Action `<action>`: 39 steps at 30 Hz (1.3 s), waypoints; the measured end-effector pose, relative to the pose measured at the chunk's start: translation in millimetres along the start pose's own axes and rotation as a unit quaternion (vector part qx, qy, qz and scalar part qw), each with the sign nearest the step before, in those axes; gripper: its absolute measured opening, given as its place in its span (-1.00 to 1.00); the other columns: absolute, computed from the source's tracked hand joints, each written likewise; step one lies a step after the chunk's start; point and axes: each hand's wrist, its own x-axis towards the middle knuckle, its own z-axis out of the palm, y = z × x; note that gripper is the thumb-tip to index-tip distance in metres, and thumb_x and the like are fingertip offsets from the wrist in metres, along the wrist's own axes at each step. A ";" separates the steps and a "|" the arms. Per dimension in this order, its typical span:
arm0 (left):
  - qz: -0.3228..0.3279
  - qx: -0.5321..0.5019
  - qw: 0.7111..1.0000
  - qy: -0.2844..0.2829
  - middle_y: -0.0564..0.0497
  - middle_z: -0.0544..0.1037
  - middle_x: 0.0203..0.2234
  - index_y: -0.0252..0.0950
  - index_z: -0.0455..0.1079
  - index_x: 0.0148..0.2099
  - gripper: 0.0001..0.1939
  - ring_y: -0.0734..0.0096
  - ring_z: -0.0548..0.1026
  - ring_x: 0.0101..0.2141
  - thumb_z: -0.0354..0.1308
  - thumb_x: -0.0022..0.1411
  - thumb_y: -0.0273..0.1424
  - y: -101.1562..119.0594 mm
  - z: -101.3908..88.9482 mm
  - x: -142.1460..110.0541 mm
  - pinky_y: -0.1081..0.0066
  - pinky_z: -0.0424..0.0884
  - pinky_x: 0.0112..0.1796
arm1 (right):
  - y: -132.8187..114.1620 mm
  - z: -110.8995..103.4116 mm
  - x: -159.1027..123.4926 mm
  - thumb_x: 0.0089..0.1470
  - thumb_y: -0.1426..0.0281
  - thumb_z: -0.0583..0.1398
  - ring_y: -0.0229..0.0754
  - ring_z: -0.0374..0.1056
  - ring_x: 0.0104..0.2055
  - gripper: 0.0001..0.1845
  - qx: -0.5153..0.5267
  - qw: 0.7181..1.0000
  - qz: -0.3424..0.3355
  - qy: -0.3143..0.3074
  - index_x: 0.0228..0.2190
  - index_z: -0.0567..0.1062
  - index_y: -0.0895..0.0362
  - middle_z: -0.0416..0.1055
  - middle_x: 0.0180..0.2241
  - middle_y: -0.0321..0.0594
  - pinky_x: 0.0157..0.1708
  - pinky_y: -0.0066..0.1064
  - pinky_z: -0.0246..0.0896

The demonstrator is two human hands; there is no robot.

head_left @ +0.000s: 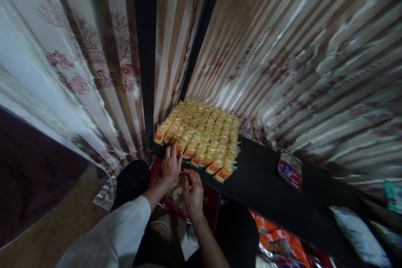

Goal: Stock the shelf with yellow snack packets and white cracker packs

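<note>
Small yellow snack packets (pixel 201 134) in clear wrappers with red-orange labels stand in tight rows on a black shelf (pixel 254 176). At the front edge of these rows, my left hand (pixel 170 165) reaches up with its fingers stretched out and its fingertips against a packet near the left end. My right hand (pixel 193 192) is lower and to the right, just below the shelf edge. Its fingers are curled together; whatever may be between them is too small or hidden to name. Under both hands lies a red bag or box (pixel 215 207), with pale items partly showing inside.
Pleated, printed curtains (pixel 282 50) hang behind the shelf, and a dark upright post (pixel 145 58) stands at left. Along the shelf to the right are a red packet (pixel 290 170) and a white packet (pixel 359 234). Orange packages (pixel 279 240) lie below the shelf edge.
</note>
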 end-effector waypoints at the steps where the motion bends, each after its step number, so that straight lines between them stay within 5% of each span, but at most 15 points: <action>1: 0.004 -0.006 1.000 -0.005 -0.19 0.25 0.07 -0.29 -0.01 0.29 -0.45 0.22 0.35 0.05 -0.04 0.29 -0.33 -1.3 0.0 0.3 0.30 0.37 -0.02 | 1.4 -1.3 0.3 0.12 0.44 0.01 -0.17 0.39 -0.15 -0.72 0.000 1.000 0.001 -0.001 -0.24 0.49 0.13 0.44 -0.25 -0.10 -0.11 -0.30 0.30; 9: 0.032 -0.022 0.999 0.001 -0.18 0.30 0.03 -0.31 0.09 0.25 -0.53 0.25 0.34 0.06 -0.10 0.33 -0.32 -9.7 0.7 1.3 0.30 0.32 0.04 | 2.0 -2.0 9.1 0.13 0.43 0.00 -0.16 0.38 -0.14 -0.72 0.007 1.000 -0.004 0.015 -0.21 0.48 0.12 0.44 -0.23 -0.10 -0.09 -0.27 0.30; 16: 0.035 -0.031 0.999 0.021 -0.17 0.33 0.00 -0.30 0.15 0.21 -0.57 0.26 0.43 -0.04 -0.09 0.34 -0.29 -11.3 8.0 2.7 0.33 0.43 -0.09 | 0.9 0.2 14.0 0.15 0.46 -0.02 -0.15 0.32 0.00 -0.63 -0.026 0.997 -0.047 0.056 -0.06 0.43 0.14 0.38 -0.08 -0.05 0.01 -0.22 0.27; 28: 0.056 -0.011 0.997 0.048 -0.17 0.35 -0.05 -0.33 0.18 0.21 -0.57 0.24 0.42 -0.04 -0.07 0.33 -0.34 -12.3 11.2 4.9 0.34 0.43 -0.09 | 3.1 18.3 27.5 -0.05 0.61 -0.01 -0.08 0.08 0.23 -0.30 -0.050 0.998 -0.042 -0.014 0.18 0.21 0.15 0.20 0.16 -0.04 0.19 -0.14 0.09; 39: 0.024 -0.036 0.998 0.036 -0.16 0.34 -0.02 -0.32 0.18 0.19 -0.58 0.26 0.42 -0.03 -0.08 0.32 -0.35 -10.7 11.2 4.2 0.36 0.41 -0.08 | -2.9 17.5 33.6 -0.03 0.58 0.01 -0.04 0.09 0.23 -0.35 -0.053 0.997 -0.037 -0.030 0.15 0.25 0.25 0.20 0.15 0.07 0.19 -0.14 0.09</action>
